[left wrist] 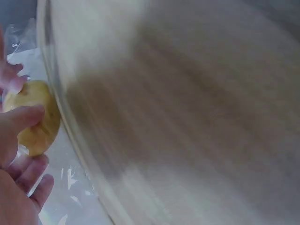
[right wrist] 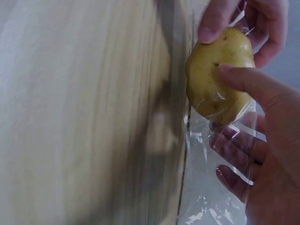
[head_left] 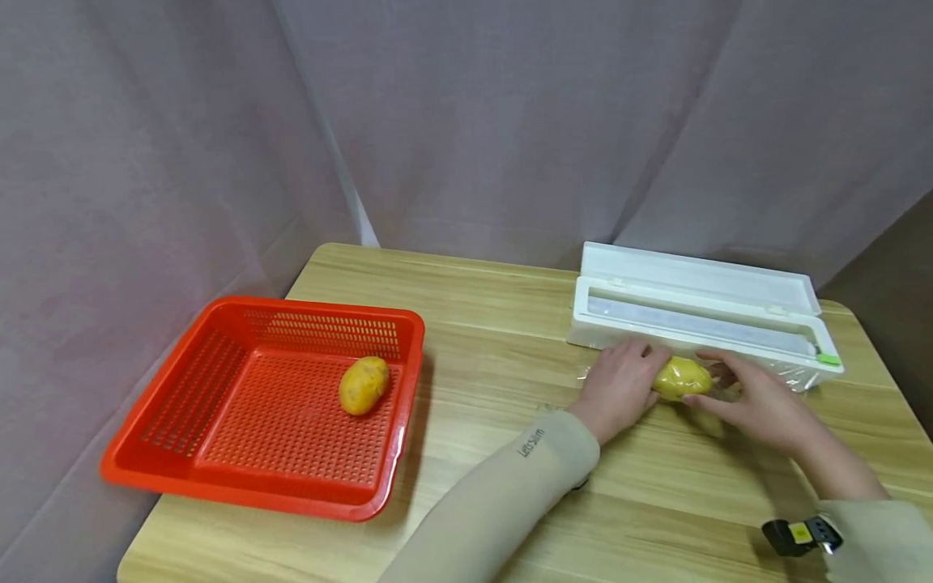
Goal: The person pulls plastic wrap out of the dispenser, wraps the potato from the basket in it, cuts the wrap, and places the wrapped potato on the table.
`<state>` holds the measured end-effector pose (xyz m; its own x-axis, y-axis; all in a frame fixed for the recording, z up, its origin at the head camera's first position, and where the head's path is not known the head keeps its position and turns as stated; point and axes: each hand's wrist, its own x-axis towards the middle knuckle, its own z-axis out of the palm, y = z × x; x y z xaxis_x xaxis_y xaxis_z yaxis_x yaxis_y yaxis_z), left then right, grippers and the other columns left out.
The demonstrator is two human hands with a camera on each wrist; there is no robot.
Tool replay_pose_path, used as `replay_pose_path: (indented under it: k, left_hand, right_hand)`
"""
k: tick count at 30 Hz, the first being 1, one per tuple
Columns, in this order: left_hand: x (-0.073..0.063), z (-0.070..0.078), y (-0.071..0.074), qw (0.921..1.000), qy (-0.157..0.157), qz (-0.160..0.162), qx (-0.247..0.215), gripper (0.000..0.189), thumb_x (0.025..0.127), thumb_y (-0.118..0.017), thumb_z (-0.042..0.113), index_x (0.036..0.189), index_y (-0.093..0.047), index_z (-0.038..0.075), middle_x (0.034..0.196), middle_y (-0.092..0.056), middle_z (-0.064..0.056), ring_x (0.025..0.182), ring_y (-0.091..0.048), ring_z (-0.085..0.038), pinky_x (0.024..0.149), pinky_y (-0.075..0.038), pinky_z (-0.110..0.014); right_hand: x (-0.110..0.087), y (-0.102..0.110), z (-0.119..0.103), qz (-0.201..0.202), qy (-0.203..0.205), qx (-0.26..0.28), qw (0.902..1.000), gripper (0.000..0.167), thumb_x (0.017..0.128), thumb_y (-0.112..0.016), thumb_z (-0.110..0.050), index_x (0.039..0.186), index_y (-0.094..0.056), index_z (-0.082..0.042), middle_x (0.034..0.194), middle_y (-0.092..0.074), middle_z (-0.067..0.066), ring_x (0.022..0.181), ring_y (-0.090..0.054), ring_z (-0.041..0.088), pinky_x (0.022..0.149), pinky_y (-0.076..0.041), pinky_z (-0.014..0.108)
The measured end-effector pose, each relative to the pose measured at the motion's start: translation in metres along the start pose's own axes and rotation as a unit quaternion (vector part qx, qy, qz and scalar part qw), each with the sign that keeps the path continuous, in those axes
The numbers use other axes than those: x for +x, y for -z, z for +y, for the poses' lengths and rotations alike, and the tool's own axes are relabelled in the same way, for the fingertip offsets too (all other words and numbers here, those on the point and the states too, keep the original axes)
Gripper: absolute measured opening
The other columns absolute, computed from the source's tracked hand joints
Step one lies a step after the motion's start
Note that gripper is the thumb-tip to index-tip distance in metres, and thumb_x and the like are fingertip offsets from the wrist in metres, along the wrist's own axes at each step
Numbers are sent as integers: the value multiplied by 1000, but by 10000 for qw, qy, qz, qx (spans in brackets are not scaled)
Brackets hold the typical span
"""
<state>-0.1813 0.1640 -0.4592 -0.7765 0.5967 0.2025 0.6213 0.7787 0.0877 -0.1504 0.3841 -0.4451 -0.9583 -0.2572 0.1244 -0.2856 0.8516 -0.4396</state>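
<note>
A yellow potato [head_left: 683,378] with clear plastic film about it is between the two hands, in front of a white cling film dispenser [head_left: 703,324]. My left hand [head_left: 623,380] grips its left end. My right hand [head_left: 758,401] holds the other end, thumb pressed on its surface and fingers spread around the far side. In the right wrist view the clear film [right wrist: 201,201] covers part of the potato [right wrist: 218,77] and stretches past the right fingers. The left wrist view shows the potato [left wrist: 37,117] at its left edge, both thumbs on it.
At left a red plastic basket [head_left: 291,494] holds another potato [head_left: 364,386]. The dispenser's lid [head_left: 700,275] stands raised at the back, and a small green piece [head_left: 828,359] sits at its right end. Grey curtains [head_left: 481,129] hang behind the wooden table [head_left: 481,389].
</note>
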Motion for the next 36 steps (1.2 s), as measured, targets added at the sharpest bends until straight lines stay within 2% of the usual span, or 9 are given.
replay_pose_path:
  k: [5,10,14,18,21,23,25,29,36]
  left_hand:
    - [4,-3,5,9999,-22,-108,-114,53,95,-80,48,143,-60,34,132,-65,13,118,-60,-4,102,-48,-21]
    - [9,-12,9,9975,15,-429,-556,57,94,-82,49,145,-61,34,135,-66,15,119,-60,-2,104,-44,-17]
    - [14,-16,15,9951,-107,-587,-792,56,93,-83,47,143,-63,32,132,-68,16,114,-60,1,99,-44,-15]
    - [18,-19,20,9926,-220,-677,-982,56,93,-84,45,143,-64,30,131,-69,17,113,-61,1,99,-43,-14]
    - [20,-20,22,9909,-239,-792,-1064,55,93,-84,43,143,-65,29,131,-70,17,113,-62,1,99,-43,-13]
    - [21,-22,24,9896,-213,-908,-1096,56,94,-83,43,144,-65,28,131,-70,17,113,-62,1,97,-43,-13]
    - [22,-24,26,9878,-177,-1014,-1165,56,94,-83,43,145,-65,28,131,-70,16,112,-62,1,95,-44,-13]
    - [25,-26,31,9833,-150,-1120,-1424,57,94,-83,43,146,-65,27,131,-70,16,109,-61,2,91,-43,-11]
    - [28,-27,41,9745,-43,-1195,-1897,54,95,-81,45,143,-68,24,121,-70,17,95,-57,2,80,-42,-12]
  right_hand:
    - [-4,-1,-3,118,-260,83,9996,70,88,-91,-28,138,-53,4,114,-70,30,100,-68,45,75,-52,42]
    - [-5,-2,-5,159,-144,136,9997,65,91,-88,-26,138,-54,4,120,-68,34,104,-68,52,80,-54,64]
    - [-6,0,-7,308,132,-163,9993,66,90,-88,-25,140,-55,3,123,-67,36,106,-66,56,83,-50,74]
    - [-12,3,-10,907,557,-682,9920,72,85,-91,-29,141,-56,1,127,-65,35,111,-60,59,89,-45,74]
    - [-17,-1,-13,1399,1094,-899,9800,75,97,-74,-58,141,-57,1,130,-63,32,114,-57,58,92,-43,72]
    - [-20,-7,-16,1606,1450,-1012,9710,85,100,-54,-74,142,-58,0,132,-62,28,113,-58,55,91,-44,70]
    - [-21,-14,-18,1729,1699,-1104,9639,97,99,-32,-83,142,-59,0,134,-62,25,113,-58,53,89,-45,68]
    - [-23,-22,-17,1911,1784,-1220,9575,96,101,-29,-82,142,-60,0,138,-61,23,115,-57,52,91,-44,68]
    - [-19,-23,-11,2035,1789,-1268,9542,94,103,-31,-79,146,-56,2,133,-60,26,118,-54,53,96,-42,70]
